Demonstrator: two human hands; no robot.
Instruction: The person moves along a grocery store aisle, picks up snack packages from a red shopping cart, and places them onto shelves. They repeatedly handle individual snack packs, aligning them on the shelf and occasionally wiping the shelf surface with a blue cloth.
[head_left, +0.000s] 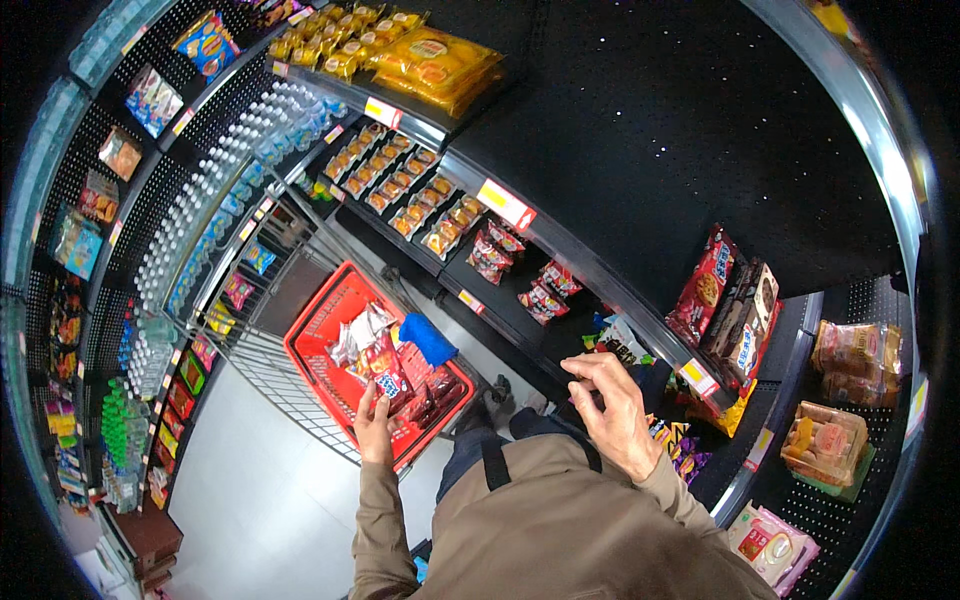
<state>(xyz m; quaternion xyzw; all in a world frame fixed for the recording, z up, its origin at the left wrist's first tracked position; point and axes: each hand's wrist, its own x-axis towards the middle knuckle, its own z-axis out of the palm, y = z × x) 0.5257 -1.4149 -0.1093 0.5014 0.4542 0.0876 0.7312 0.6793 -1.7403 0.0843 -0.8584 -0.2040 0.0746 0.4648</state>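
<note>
My left hand (375, 431) is over the near-left rim of a red plastic shopping basket (315, 319), its fingertips at the lower end of a red snack packet (390, 367). Whether the fingers grip that packet or only touch it is unclear. Inside the basket lie silver-white packets (367, 328) and dark red packets (431, 397). A blue cloth (429, 339) hangs over the basket's right rim. My right hand (611, 412) is raised beside the shelf, with nothing in it and a gap between thumb and curled fingers. Near it is a white-and-green snack packet (621, 341).
The basket sits in a metal shopping cart (300, 405). Along the right, a black shelf edge (577, 262) carries red cookie packs (705, 285) and boxed biscuits (750, 330). Small packaged cakes (450, 225) sit lower down. Shelves of water bottles (217, 187) stand left, across pale floor (255, 480).
</note>
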